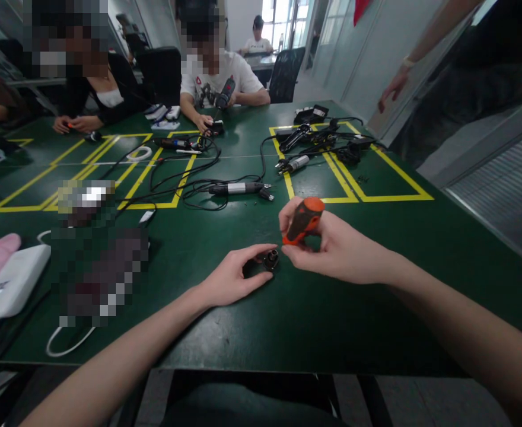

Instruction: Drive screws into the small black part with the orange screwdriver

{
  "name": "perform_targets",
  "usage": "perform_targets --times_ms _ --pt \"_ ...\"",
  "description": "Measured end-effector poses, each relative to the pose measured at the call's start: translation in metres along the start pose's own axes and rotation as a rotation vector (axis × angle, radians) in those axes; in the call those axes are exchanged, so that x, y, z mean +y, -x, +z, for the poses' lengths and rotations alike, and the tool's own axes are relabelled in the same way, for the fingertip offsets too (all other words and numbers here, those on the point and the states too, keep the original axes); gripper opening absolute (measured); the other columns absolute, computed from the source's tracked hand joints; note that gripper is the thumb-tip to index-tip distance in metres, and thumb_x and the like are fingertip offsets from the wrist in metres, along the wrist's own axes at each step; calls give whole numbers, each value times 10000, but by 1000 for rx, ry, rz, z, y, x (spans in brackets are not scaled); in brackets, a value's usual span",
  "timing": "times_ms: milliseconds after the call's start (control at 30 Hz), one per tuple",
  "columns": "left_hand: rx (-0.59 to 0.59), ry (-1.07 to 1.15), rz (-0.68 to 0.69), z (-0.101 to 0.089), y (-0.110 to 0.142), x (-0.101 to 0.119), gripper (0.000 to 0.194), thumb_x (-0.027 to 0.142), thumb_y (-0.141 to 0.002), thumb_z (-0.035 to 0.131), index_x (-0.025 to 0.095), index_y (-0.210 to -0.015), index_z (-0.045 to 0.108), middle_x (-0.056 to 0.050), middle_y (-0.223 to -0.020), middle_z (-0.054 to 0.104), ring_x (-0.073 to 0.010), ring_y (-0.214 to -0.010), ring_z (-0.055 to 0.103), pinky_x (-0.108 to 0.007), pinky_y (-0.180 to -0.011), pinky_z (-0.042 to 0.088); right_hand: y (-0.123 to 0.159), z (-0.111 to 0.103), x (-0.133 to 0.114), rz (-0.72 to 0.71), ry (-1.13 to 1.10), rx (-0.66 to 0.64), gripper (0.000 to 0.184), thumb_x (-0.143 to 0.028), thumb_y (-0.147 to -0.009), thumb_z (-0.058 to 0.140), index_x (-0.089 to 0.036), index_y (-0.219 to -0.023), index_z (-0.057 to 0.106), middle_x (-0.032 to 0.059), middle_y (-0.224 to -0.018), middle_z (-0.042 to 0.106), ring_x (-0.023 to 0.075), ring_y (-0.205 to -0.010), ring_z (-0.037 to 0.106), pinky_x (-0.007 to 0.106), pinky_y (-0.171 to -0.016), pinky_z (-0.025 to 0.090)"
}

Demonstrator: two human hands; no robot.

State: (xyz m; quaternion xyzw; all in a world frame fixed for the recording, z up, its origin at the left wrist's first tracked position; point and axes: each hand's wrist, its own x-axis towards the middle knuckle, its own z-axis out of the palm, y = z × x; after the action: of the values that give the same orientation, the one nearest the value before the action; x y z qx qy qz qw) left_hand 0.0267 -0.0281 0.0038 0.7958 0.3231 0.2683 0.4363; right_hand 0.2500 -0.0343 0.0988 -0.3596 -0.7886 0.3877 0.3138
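My right hand (327, 246) is closed round an orange and black screwdriver (303, 220), its handle pointing up and its tip aimed down at a small black part (270, 260) on the green table (314, 314). My left hand (234, 276) pinches that black part between thumb and fingers and holds it against the table. The two hands almost touch just above the part. The screwdriver's tip is hidden behind my fingers.
Black power tools with tangled cables (236, 188) lie inside yellow taped boxes further back. A white device (9, 284) and a white cable sit at the left. Two people work across the table; another person's hand (392, 89) hangs at the right.
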Motion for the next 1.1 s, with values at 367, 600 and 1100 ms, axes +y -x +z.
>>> perform_targets --times_ms 367,600,1100 --pt "-14 -47 31 0 -4 0 220 199 -949 709 167 -1166 726 -83 -1190 759 -238 -1082 701 -359 -987 534 1 -16 -1 -131 -94 -210 37 -200 -931 680 -169 -923 699 44 -937 697 165 -839 653 300 -791 527" --pt "-35 -25 -10 -2 -5 0 255 266 -935 742 154 -1164 740 -80 -1127 755 -220 -1020 674 -334 -952 506 4 -6 21 -135 -631 -52 149 -235 -901 605 -225 -757 572 -4 -610 583 225 -760 633 405 -810 531" --pt "-27 594 -355 -3 0 6 491 370 -648 960 101 -1019 782 -38 -766 771 -133 -647 687 -236 -658 527 27 34 53 -181 135 68 141 -256 -939 646 -216 -834 561 -80 -590 467 95 -500 393 227 -517 324"
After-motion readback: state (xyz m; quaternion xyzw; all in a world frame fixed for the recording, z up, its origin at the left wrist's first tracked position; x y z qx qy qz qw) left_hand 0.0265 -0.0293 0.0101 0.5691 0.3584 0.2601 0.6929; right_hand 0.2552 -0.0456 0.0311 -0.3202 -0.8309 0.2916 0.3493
